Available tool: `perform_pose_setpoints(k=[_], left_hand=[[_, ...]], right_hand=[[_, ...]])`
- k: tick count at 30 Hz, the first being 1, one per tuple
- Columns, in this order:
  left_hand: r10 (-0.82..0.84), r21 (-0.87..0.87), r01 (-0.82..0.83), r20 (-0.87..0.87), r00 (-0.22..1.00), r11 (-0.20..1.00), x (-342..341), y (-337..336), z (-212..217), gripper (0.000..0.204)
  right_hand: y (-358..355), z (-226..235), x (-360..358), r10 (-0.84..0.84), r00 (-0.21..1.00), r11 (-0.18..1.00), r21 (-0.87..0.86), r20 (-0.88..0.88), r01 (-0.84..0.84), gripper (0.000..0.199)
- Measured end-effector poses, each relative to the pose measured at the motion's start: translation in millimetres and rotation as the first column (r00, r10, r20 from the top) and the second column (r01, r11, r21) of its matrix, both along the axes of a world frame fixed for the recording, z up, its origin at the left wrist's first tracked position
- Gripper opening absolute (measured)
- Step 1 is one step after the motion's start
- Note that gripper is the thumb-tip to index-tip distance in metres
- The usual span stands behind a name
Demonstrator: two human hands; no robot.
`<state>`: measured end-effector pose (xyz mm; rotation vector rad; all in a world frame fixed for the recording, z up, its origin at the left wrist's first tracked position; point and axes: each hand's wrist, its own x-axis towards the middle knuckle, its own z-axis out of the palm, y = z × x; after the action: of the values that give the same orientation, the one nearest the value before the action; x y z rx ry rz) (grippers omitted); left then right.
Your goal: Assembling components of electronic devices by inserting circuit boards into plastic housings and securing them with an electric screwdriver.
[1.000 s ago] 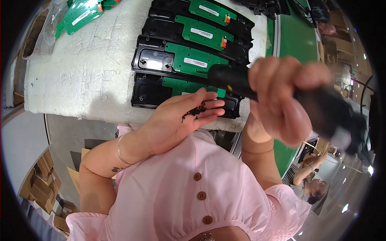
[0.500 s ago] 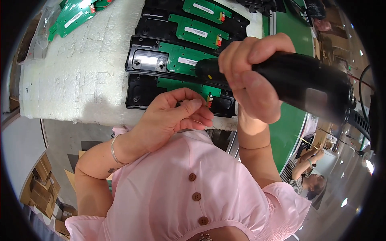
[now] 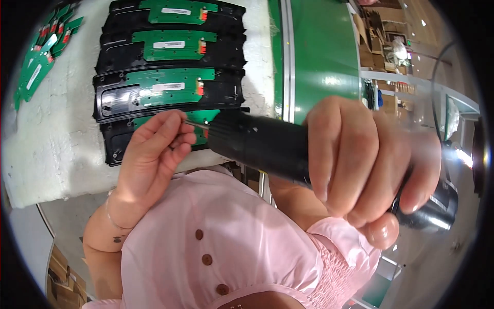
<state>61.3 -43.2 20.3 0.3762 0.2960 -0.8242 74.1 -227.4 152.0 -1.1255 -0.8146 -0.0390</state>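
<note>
My right hand point(image 3: 365, 159) is wrapped round a black electric screwdriver point(image 3: 262, 144), which lies level and points left. Its thin metal bit point(image 3: 198, 124) reaches to the fingertips of my left hand point(image 3: 157, 147). Those fingers are pinched at the bit's end; a small piece between them, if any, is too small to make out. Under my left hand lies the nearest black plastic panel point(image 3: 117, 147) with a green circuit board point(image 3: 206, 114), partly covered by hand and screwdriver. Just beyond it is another black panel point(image 3: 110, 98) bearing a green board point(image 3: 154, 92) with a white label and a red-and-white connector.
Two more black panels with green boards point(image 3: 172, 45) continue the row away from me on a white foam-like surface point(image 3: 72, 123). Several loose green boards point(image 3: 33, 77) are piled at far left. A green table surface point(image 3: 324, 62) with a metal edge strip point(image 3: 288, 67) runs along the right.
The screwdriver has come off the second panel and back toward me, its bit now at my left fingertips. My left hand has closed to a pinch. The whole view has shifted right.
</note>
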Motion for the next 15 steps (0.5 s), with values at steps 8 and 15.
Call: perform_pose_setpoints(k=[8, 15], left_hand=[[0.008, -0.007, -0.008, -0.004, 1.000, 1.000, -3, -10, 1, 0.019], [-0.070, -0.048, 0.066, -0.086, 0.994, 0.997, -4, -18, 19, 0.038]], right_hand=[[-3, -4, -4, -0.053, 0.998, 0.998, -0.035, -0.024, 0.052, 0.026], [9, -42, 11, -0.334, 0.941, 0.941, -0.081, -0.059, 0.329, 0.029]])
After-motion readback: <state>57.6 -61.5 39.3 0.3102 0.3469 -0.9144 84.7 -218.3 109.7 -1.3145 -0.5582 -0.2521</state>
